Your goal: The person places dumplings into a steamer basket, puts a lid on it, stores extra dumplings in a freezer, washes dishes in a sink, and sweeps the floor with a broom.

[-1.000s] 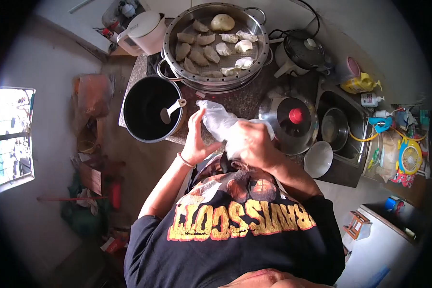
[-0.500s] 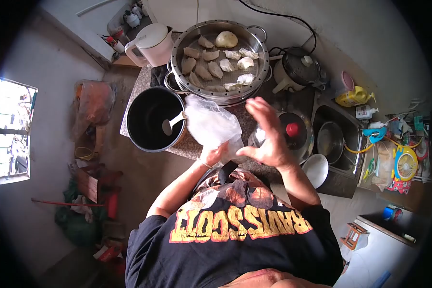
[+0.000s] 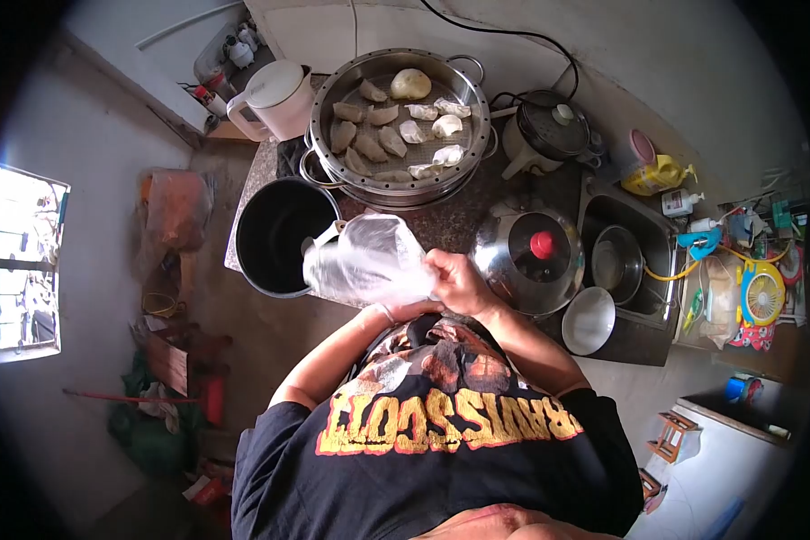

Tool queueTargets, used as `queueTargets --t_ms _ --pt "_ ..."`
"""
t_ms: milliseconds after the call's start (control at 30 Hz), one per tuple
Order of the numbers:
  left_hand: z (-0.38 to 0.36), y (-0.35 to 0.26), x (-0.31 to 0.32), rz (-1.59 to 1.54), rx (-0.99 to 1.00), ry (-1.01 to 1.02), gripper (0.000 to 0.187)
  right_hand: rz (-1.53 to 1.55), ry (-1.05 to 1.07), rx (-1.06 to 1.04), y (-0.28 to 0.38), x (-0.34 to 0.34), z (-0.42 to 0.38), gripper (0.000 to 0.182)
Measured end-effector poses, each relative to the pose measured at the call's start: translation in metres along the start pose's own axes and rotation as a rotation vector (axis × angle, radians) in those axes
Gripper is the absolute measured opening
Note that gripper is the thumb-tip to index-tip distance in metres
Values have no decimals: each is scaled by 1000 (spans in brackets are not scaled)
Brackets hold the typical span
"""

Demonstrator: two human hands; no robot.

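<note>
A clear plastic bag (image 3: 373, 261), with whitish folds, hangs between my hands over the counter edge and the dark pot's right rim. My right hand (image 3: 463, 283) is closed, its fingers pinching the bag's right edge. My left hand (image 3: 407, 311) is at the bag's lower end, closed on it, with its fingers mostly hidden by the plastic. The dark-lined pot (image 3: 283, 238) stands to the left. A white spoon (image 3: 328, 232) shows at its rim, partly covered by the bag.
A steamer (image 3: 387, 171) with several dumplings and a round bun stands behind the bag. To the right are a glass lid with a red knob (image 3: 542, 243), a white bowl (image 3: 589, 320) and a sink (image 3: 652, 243). A white kettle (image 3: 274, 94) and a cooker (image 3: 549, 135) stand farther back.
My right hand has come down from its raised, spread position and closed on the bag's edge. The bag has shifted left and now covers part of the spoon.
</note>
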State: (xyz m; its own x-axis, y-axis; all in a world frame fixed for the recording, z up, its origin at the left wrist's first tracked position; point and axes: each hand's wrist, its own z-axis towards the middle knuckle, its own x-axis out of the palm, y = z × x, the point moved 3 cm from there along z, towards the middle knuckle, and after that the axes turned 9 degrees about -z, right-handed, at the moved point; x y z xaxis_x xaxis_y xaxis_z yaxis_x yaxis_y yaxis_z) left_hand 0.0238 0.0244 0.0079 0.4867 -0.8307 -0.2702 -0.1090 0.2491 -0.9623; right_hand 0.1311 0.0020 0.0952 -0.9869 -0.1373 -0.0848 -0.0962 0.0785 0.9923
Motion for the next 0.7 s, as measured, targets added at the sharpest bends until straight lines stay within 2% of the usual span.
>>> queueTargets --t_ms 33,100,167,233,267,300,333,400,433,467,533,567,600,667,700 --pt "1 1 1 81 172 -1 28 -26 24 -62 -3 5 0 9" --pt "-5 3 0 8 152 -136 23 -66 21 -132 1 11 1 7" --pt "-9 30 8 11 214 -105 21 99 12 -51 -10 11 2 5" --pt "-3 32 10 -225 90 -95 23 223 -10 -17 -2 3 -1 13" --pt "1 34 12 -414 -21 -101 25 195 -32 -103 5 -6 -3 20" --pt "5 31 11 -568 -115 -106 26 180 -157 -98 14 -13 -7 25" --pt "14 10 6 -550 4 -154 27 163 -282 -94 28 -20 -13 30" --pt "21 4 5 -498 59 -160 27 -395 -465 -303 75 -32 -27 35" --pt "23 4 6 -447 97 -147 28 -527 -344 -500 88 -31 -30 39" --pt "25 7 9 -383 138 -129 28 -634 -111 -607 93 -24 -33 37" --pt "28 17 19 -150 296 -49 28 -763 269 -726 85 -6 -33 38" --pt "30 21 25 11 414 -11 28 -931 307 -696 70 -2 -30 41" --pt "33 24 33 154 541 22 28 -1064 315 -680 61 -5 -27 53" --pt "40 24 46 210 661 62 29 -1329 418 -468 44 -29 -22 59" --pt "45 -7 46 -168 335 -25 31 -1434 436 -364 34 -45 -21 59"
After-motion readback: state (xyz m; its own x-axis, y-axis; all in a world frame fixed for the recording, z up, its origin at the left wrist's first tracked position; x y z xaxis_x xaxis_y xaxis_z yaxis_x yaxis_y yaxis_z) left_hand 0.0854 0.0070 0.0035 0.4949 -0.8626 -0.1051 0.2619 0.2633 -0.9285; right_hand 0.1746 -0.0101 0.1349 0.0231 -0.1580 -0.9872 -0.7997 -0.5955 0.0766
